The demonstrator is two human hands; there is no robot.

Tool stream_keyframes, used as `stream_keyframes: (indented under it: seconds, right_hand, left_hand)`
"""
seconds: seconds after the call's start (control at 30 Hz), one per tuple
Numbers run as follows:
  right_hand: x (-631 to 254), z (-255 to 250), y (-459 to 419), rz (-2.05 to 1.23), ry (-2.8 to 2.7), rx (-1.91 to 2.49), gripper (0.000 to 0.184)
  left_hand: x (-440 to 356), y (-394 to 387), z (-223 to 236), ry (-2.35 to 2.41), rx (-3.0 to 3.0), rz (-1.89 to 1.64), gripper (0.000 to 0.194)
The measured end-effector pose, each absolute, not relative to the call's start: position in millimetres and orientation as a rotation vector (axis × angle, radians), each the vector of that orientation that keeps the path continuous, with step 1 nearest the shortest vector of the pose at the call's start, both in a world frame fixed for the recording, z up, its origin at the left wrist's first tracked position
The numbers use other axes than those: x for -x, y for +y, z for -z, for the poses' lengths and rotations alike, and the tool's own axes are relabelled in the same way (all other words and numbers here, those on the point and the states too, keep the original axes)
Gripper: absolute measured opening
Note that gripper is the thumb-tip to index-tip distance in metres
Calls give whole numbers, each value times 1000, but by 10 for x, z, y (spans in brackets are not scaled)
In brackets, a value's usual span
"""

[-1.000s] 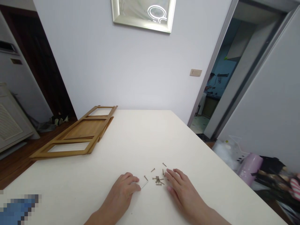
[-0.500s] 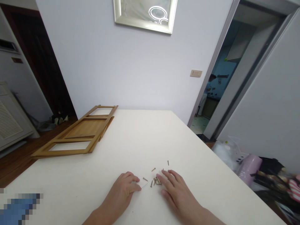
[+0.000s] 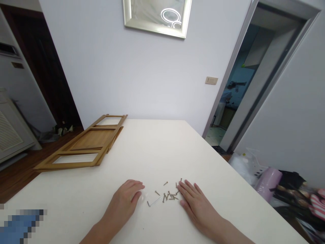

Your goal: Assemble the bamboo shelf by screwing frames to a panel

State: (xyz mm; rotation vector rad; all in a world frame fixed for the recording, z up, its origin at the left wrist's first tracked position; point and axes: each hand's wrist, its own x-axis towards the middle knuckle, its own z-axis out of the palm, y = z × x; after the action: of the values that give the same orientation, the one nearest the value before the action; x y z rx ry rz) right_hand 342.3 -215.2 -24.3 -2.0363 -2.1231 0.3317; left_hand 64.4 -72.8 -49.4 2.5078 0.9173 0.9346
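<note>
Several small bronze-coloured screws point(image 3: 167, 196) lie in a loose cluster on the white table point(image 3: 152, 145), with a few strays around it. To the left of the cluster is a thin silver L-shaped hex key point(image 3: 155, 202). My left hand point(image 3: 124, 200) rests left of the hex key, thumb and fingers apart, holding nothing I can make out. A faint clear patch, perhaps plastic, shows by its fingertips. On the right, my right hand point(image 3: 196, 205) lies palm down with fingers stretched, its fingertips touching or covering the nearest screws.
Flat wooden frames point(image 3: 93, 139) are stacked at the table's left side. A blue pixelated shape point(image 3: 20, 223) fills the near left corner. Bags and a pink roll point(image 3: 269, 181) sit on the floor at right. Through the doorway, a person is partly visible.
Both hands have drawn apart, left hand to the left and right hand slightly right. More of the screws and the whole hex key now show; the left fingers have left the hex key.
</note>
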Motion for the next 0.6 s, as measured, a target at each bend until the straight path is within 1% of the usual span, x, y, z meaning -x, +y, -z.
stream_keyframes:
  seconds: [0.1,0.27,0.47,0.6]
  right_hand:
    - [-3343,254,-2206,-345,-2159,1973,50]
    - [-3223,155,-2213,-292,-2170,1939,51]
    - [-3004,85,-2206,-365,-2347,1797,52]
    - [-3006,153,-2230,-292,-2338,1826,53]
  left_hand:
    - [-555,-648,430,1110,-2443,-839,26]
    - [-397,-493,269,1375,-2304,-454,28]
    - [-366,-492,191,1370,-2234,-136,25]
    - [-388,-567,202,1392,-2243,-41,17]
